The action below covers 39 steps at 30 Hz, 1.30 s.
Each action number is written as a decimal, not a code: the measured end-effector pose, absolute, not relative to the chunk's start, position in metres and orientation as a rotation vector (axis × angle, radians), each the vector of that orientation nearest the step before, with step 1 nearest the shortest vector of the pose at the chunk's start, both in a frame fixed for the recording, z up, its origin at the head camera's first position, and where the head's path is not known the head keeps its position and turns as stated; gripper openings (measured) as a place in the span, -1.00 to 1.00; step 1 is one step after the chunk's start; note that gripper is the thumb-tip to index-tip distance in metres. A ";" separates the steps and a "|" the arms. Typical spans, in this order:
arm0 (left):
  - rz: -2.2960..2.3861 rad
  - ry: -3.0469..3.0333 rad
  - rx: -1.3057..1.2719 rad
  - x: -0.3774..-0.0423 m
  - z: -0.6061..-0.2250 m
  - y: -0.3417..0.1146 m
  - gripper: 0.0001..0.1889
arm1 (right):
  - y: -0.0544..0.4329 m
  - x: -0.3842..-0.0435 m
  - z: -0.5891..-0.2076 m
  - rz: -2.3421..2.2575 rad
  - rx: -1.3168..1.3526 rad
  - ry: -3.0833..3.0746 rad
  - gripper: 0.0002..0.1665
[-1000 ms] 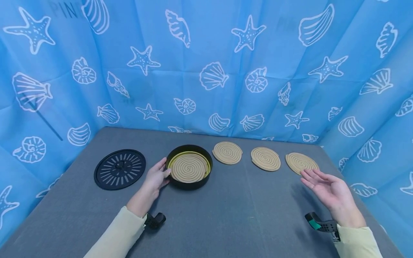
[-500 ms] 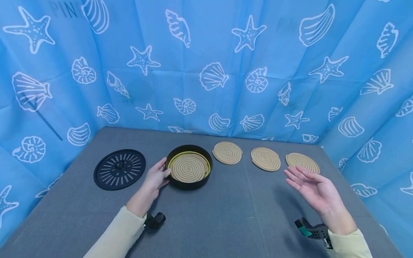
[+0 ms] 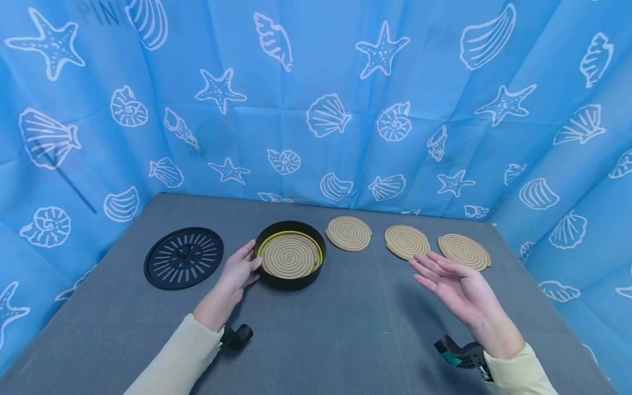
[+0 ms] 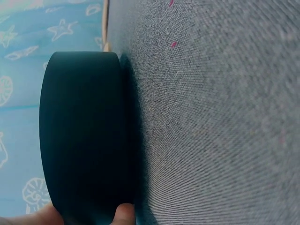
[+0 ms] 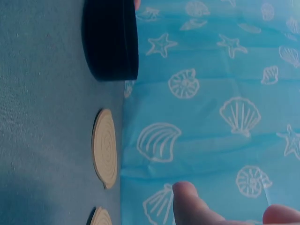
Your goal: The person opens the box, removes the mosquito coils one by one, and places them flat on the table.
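A round black mosquito coil tin (image 3: 291, 282) with a yellowish inner edge stands on the table, and a tan mosquito coil (image 3: 288, 257) lies in it. My left hand (image 3: 236, 274) grips the tin's left side, thumb at the rim. In the left wrist view the tin's dark wall (image 4: 86, 131) hides its inside, and parts of two digits touch it. My right hand (image 3: 461, 293) is in the air, palm up with fingers extended, holding nothing. Its fingertips are near a second coil (image 3: 406, 241); other coils lie on either side, one left (image 3: 348, 233) and one right (image 3: 464, 250).
A black slotted lid (image 3: 184, 259) with a central knob lies on the grey table (image 3: 340, 340), left of the tin. Behind and along both sides hangs a blue curtain (image 3: 296, 126) with white shell and starfish prints.
My right hand has moved left, from the rightmost coil towards the middle one, staying palm up. My left hand and the tin have kept their place.
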<state>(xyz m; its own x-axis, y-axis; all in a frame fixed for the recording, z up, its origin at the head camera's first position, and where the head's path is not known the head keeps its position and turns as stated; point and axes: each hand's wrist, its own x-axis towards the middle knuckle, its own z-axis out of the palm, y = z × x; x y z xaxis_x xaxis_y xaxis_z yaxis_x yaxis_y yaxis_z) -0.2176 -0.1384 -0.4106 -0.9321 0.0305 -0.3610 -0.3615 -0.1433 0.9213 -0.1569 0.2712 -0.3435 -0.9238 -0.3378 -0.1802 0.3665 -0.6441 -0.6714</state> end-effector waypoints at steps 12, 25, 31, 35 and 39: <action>2.160 1.904 -0.388 -0.218 -0.412 -0.137 -0.40 | 0.225 -0.157 -0.345 -2.415 -0.004 1.231 -0.26; 2.177 1.882 -0.395 -0.218 -0.412 -0.137 -0.40 | 0.175 -0.174 -0.348 -2.390 -0.031 1.262 -0.29; 2.185 1.905 -0.413 -0.219 -0.413 -0.137 -0.39 | 0.156 -0.188 -0.353 -2.351 -0.100 1.296 -0.31; 2.187 1.903 -0.416 -0.219 -0.413 -0.136 -0.39 | 0.147 -0.196 -0.354 -2.343 -0.121 1.298 -0.31; 2.190 1.908 -0.395 -0.219 -0.413 -0.135 -0.39 | 0.141 -0.202 -0.356 -2.344 -0.102 1.303 -0.31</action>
<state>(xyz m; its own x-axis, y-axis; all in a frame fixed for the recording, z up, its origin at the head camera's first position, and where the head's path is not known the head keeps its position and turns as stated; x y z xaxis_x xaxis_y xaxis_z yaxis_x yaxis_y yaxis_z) -0.2188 -0.1354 -0.4131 -0.9421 -0.0177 -0.3350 -0.3294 -0.1401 0.9337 -0.2015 0.1409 -0.3564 -0.8944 -0.4208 -0.1518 0.3510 -0.4498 -0.8213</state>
